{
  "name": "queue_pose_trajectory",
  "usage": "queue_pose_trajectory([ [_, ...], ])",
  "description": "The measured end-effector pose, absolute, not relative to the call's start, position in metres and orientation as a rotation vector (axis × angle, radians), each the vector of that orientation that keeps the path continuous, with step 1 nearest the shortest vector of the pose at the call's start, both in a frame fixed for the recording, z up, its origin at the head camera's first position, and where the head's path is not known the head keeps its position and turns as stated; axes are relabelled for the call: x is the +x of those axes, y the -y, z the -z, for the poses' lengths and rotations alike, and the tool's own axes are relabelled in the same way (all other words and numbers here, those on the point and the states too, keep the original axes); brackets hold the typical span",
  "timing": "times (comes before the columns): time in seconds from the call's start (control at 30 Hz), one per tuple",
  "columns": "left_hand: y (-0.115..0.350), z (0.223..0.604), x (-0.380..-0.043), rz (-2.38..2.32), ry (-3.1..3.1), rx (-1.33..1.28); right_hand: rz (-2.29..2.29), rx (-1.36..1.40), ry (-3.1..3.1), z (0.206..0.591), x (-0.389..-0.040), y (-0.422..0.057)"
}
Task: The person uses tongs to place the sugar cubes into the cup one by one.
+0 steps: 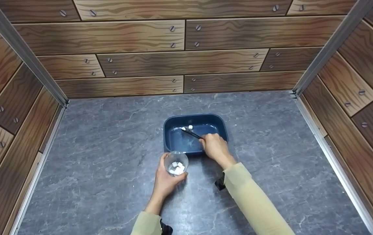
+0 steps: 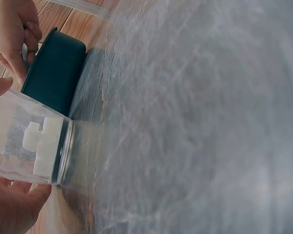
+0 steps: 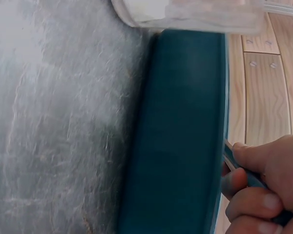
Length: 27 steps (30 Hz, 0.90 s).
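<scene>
My left hand (image 1: 166, 179) is wrapped around a clear plastic cup (image 1: 177, 157), held upright in front of the tray. Several small white cubes (image 2: 48, 146) lie at the bottom of the cup. Over the near right rim of a dark blue tray (image 1: 170, 148), my right hand (image 1: 215, 147) grips slim dark tweezers (image 1: 193, 134). Their tips reach down into the tray, right at one white cube (image 1: 183, 128). Another white cube (image 1: 190, 127) sits just to its right, near the tray's far wall. In the right wrist view the tray's side hides the tips.
A grey marbled tabletop (image 1: 108, 147) lies beneath everything. Wood-patterned panels (image 1: 141, 36) stand at the back and both sides, with metal rails (image 1: 336, 160) along the edges.
</scene>
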<state>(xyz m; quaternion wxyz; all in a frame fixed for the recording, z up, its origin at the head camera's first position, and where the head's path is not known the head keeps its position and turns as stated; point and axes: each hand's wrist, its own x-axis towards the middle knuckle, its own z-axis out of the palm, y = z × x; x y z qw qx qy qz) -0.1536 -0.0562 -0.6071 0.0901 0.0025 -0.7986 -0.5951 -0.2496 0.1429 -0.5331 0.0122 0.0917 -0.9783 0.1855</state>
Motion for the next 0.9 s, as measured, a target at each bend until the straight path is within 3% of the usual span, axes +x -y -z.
queue_pose_trajectory([
  [0.9,0.056,0.607,-0.154,1.808,2.369,-0.017,-1.089,0.307,2.957,0.505,-0.207,-0.167],
])
